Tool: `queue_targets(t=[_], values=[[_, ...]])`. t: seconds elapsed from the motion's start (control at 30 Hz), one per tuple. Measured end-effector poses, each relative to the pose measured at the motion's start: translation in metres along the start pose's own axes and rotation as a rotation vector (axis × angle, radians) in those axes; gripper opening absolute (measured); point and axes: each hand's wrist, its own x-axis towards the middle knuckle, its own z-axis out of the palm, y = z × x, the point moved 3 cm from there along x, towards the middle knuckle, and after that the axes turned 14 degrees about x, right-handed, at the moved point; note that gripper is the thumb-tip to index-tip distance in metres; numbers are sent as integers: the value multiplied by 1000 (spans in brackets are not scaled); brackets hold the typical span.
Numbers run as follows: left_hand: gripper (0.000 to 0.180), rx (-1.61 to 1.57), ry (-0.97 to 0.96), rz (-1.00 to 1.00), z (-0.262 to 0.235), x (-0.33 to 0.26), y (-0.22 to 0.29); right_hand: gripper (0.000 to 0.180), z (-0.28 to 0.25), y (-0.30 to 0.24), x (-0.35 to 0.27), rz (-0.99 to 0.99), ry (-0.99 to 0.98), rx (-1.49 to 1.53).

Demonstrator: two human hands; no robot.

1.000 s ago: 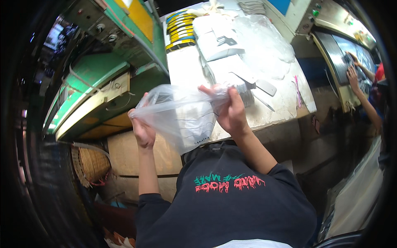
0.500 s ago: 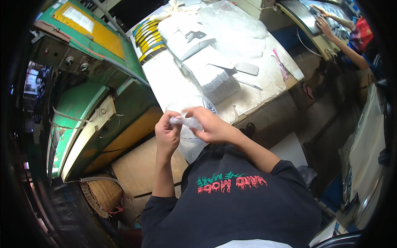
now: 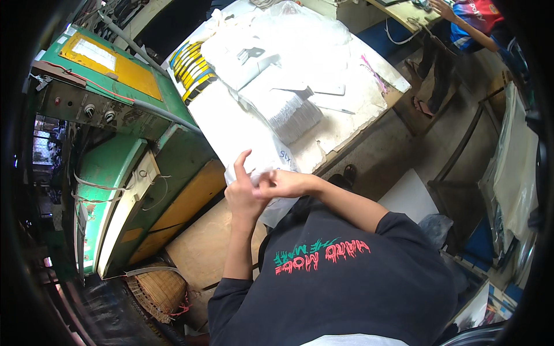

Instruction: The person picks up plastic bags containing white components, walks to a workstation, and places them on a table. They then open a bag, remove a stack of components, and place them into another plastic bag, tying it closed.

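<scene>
Drawn together since half a second ago, the left hand (image 3: 245, 195) and right hand (image 3: 284, 184) now meet, the left index finger newly raised. The left's other fingers curl closed on the bag (image 3: 278, 212); the right's are bunched almost shut but blurred, so I cannot tell what they grip. Clear plastic shows around and below both hands, at the near edge of the table (image 3: 340, 128), before the shirt (image 3: 334, 288).
</scene>
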Motion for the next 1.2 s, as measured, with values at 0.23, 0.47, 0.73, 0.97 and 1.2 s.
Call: queue_targets(t=[0.23,0.47,0.73,0.97,1.2], values=[[56,-533,-211,-12,7,-17,-14,45,0,-3,-1,-14,328,521],[50,-1030,-433,-131,-11,-13,-26,38,4,-22,-11,-217,-7,728],[44,-1198,-436,-297,-12,-8,-23,12,-14,-36,-10,-438,-146,135],[40,-680,-121,-84,17,0,-31,41,0,-37,-16,-560,253,-509],[22,-549,-412,-131,15,19,-54,32,5,-31,-10,-737,441,-790]])
